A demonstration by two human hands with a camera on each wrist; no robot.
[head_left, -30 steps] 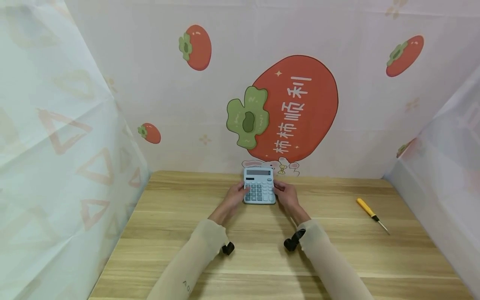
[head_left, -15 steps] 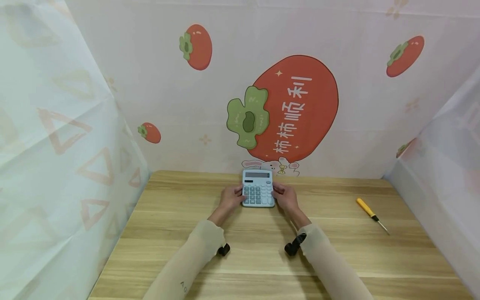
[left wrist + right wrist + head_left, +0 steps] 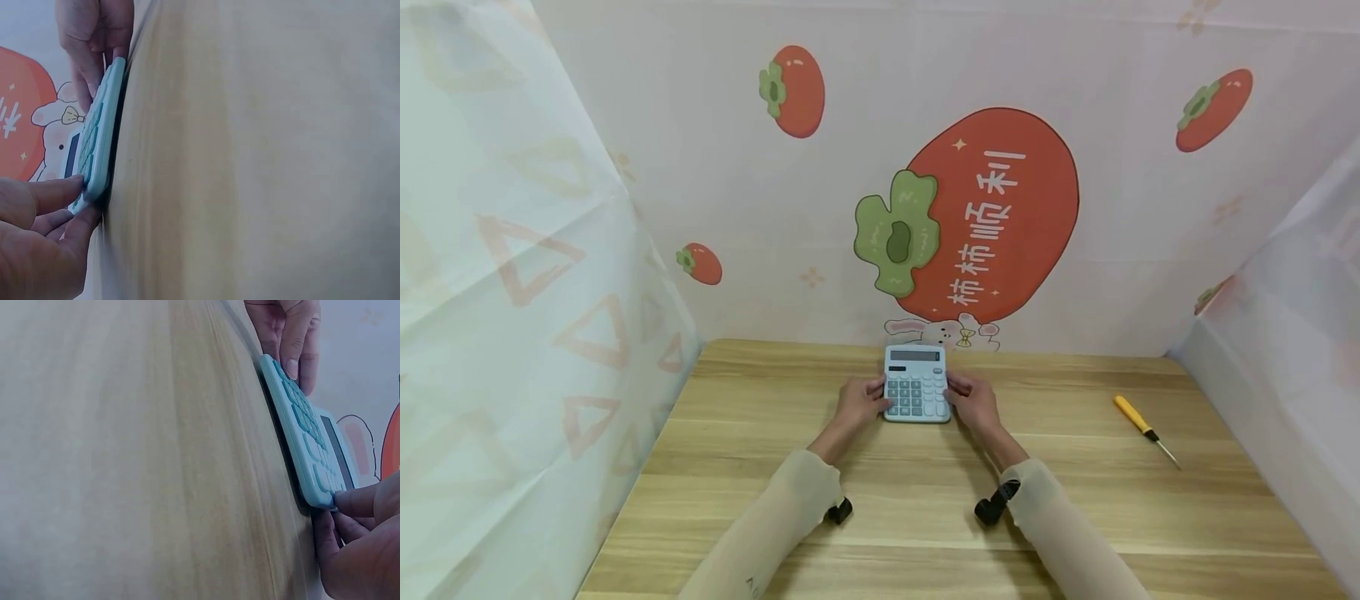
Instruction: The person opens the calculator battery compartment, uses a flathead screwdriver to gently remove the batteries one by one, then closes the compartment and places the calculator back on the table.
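A light blue calculator with grey and white keys and a dark display lies face up close over the wooden table, near its back edge. My left hand pinches its left side, thumb on top and fingers beneath, as the left wrist view shows on the calculator. On the opposite side my right hand grips the right edge the same way. In the right wrist view the calculator sits between both hands, its near edge close to the tabletop.
A screwdriver with a yellow handle lies on the right part of the wooden table. Behind the table stands a pale backdrop printed with red persimmons. Pale sheets hang at both sides.
Both hands have drawn the calculator slightly toward the person, away from the back edge of the table. Its grip on both sides stays the same. The screwdriver has not moved.
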